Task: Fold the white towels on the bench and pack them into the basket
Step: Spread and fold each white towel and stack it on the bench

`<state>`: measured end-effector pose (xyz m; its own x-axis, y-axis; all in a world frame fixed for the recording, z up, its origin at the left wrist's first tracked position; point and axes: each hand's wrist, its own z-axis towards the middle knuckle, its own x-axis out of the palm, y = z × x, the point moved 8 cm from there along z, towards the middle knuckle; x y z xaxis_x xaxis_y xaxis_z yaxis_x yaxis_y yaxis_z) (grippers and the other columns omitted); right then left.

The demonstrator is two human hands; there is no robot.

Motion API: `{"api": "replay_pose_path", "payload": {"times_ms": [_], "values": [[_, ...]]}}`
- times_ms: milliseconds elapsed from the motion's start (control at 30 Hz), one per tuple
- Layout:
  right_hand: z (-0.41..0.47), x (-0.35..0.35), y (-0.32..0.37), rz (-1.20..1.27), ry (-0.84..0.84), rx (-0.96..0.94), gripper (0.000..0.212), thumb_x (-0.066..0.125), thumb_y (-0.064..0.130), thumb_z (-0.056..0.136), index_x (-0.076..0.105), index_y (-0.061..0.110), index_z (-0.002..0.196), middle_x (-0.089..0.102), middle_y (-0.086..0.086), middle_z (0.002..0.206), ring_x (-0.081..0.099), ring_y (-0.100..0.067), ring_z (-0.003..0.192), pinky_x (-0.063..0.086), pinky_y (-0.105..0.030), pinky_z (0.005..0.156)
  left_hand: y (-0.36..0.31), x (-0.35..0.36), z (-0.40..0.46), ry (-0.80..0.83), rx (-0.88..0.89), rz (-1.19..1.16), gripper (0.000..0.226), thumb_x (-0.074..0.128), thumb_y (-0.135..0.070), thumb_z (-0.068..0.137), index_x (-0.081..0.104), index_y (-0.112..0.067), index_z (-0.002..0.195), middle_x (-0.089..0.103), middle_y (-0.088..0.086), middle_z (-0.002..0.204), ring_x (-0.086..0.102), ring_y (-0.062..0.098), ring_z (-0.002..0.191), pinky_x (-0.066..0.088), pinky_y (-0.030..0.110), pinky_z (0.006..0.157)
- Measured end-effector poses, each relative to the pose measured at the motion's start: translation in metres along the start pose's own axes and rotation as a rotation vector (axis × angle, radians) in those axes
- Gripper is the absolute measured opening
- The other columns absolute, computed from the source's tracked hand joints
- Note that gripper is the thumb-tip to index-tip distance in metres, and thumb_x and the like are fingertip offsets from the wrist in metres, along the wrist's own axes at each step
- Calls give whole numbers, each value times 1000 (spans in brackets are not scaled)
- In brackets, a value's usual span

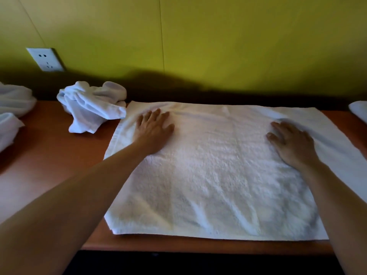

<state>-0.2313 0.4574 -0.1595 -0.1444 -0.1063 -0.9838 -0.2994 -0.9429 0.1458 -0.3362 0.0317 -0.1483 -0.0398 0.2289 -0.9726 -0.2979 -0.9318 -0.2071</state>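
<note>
A large white towel [214,175] lies spread flat on the orange-brown bench [51,155], reaching from the wall side to the front edge. My left hand [154,132] rests palm down on its far left part, fingers apart. My right hand [292,143] lies flat on its far right part, fingers apart too. Neither hand grips the cloth. A crumpled white towel [89,108] sits just left of the flat one, by the wall. No basket is in view.
More crumpled white towels [12,108] lie at the far left edge of the bench. Another white cloth [359,112] shows at the right edge. A wall socket [45,59] sits on the green wall behind. The bench's front edge [198,249] runs below the towel.
</note>
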Motion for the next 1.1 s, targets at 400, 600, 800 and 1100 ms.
{"api": "replay_pose_path", "payload": {"times_ms": [400,600,800,1100], "values": [[-206,-27,307,508,12,-516,23,66,27,86,64,22,109,63,2,97,58,-20,85,47,-39,79,82,-48,-112,-50,-404,-74,51,64,-29,92,43,-17,138,51,13,133,49,37,115,41,49,95],[-273,-4,363,289,319,-521,55,69,63,70,56,31,112,57,7,103,53,-19,90,45,-37,81,95,-48,-126,181,-826,-551,40,71,-20,82,62,-15,121,68,2,108,63,24,100,45,29,77],[-267,-23,339,344,294,-438,36,84,18,74,59,28,98,55,11,73,56,-14,63,46,-30,62,74,-66,-139,249,-1006,-736,15,70,-9,84,62,-21,79,60,-1,75,55,13,62,43,21,53],[-257,-85,295,866,492,-154,21,52,33,90,42,30,108,53,13,94,45,-3,86,43,-24,76,53,-62,-132,347,-1404,-1302,27,68,-26,90,56,-13,70,49,0,60,51,16,51,48,22,43]]}}
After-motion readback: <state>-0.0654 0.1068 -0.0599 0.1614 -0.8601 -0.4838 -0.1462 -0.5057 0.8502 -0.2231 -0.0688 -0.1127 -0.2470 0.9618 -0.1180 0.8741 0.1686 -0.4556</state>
